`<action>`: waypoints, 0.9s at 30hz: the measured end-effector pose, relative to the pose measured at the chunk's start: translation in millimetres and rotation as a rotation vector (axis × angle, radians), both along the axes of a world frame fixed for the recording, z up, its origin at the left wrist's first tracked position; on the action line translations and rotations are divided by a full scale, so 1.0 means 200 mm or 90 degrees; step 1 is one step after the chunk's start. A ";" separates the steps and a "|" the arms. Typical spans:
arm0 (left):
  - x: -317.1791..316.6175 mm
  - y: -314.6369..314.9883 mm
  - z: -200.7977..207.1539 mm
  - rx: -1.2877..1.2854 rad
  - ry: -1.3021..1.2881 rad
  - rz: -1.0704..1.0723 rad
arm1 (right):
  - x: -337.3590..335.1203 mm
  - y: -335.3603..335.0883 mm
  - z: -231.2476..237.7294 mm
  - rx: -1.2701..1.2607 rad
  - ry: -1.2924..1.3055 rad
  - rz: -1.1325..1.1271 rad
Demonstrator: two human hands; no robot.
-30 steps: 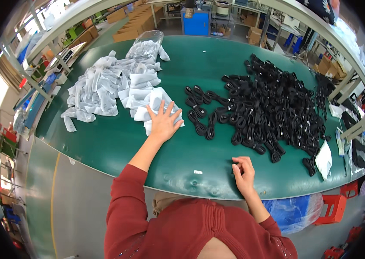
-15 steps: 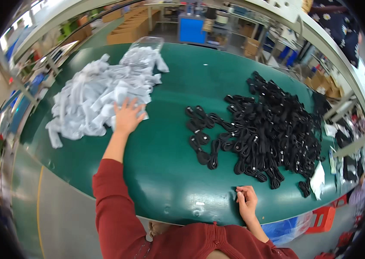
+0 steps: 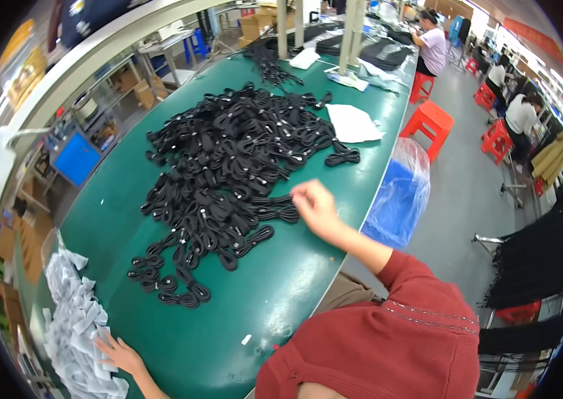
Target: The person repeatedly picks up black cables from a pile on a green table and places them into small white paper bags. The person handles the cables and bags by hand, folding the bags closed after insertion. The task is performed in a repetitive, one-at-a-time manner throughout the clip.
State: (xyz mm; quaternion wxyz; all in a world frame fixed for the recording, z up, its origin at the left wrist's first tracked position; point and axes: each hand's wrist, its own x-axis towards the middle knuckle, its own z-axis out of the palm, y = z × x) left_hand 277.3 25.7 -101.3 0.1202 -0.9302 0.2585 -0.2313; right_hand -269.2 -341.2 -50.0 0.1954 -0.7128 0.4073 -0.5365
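Note:
A large heap of coiled black cords (image 3: 228, 146), each bound with a small light band, covers the middle of the green table (image 3: 255, 292). My right hand (image 3: 316, 209) is at the heap's near right edge, fingers curled in close beside the ends of some coils. Whatever its fingertips may hold is hidden. Far to the left, my left hand (image 3: 120, 354) lies with fingers spread against a pile of whitish, translucent plastic bags (image 3: 78, 326). It grips none of them.
A white sheet (image 3: 355, 124) lies right of the heap. Beside the table's right edge are a blue bin lined with clear plastic (image 3: 398, 193) and red stools (image 3: 428, 126). A metal frame (image 3: 162, 20) spans the far side. Several people sit working farther off.
The view has swung to the right. My right hand has moved from the table's front edge to the cord heap. My left hand stays at the pile of bags.

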 end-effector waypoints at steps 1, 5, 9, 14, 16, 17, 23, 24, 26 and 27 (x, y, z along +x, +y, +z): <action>-0.08 0.05 -0.03 -0.025 0.005 -0.079 | -0.10 -0.16 -0.04 -0.006 -0.003 -0.082; -0.59 0.02 0.02 -0.085 0.130 -0.281 | -0.67 -0.75 -0.14 -0.085 0.208 -0.511; -1.09 -0.02 0.05 -0.174 0.260 -0.385 | -0.97 -1.06 -0.10 0.171 0.290 -0.607; -1.53 -0.11 0.12 -0.215 0.356 -0.405 | -1.00 -1.21 -0.10 0.384 0.394 -0.481; -1.58 -0.16 0.12 -0.245 0.399 -0.408 | -1.12 -1.36 -0.20 0.406 0.382 -0.411; -1.61 -0.18 0.12 -0.261 0.418 -0.406 | -1.13 -1.40 -0.20 0.362 0.371 -0.411; -1.81 -0.43 0.21 -0.449 0.509 -0.556 | -1.00 -1.41 0.10 0.018 0.181 -0.265; -1.84 -0.49 0.23 -0.501 0.619 -0.551 | -0.96 -1.38 0.21 0.022 0.168 -0.202; -1.91 -0.61 0.27 -0.582 0.805 -0.563 | -0.85 -1.30 0.40 -0.002 0.137 -0.091; -1.96 -0.68 0.29 -0.611 0.885 -0.584 | -0.79 -1.24 0.48 -0.029 0.121 -0.045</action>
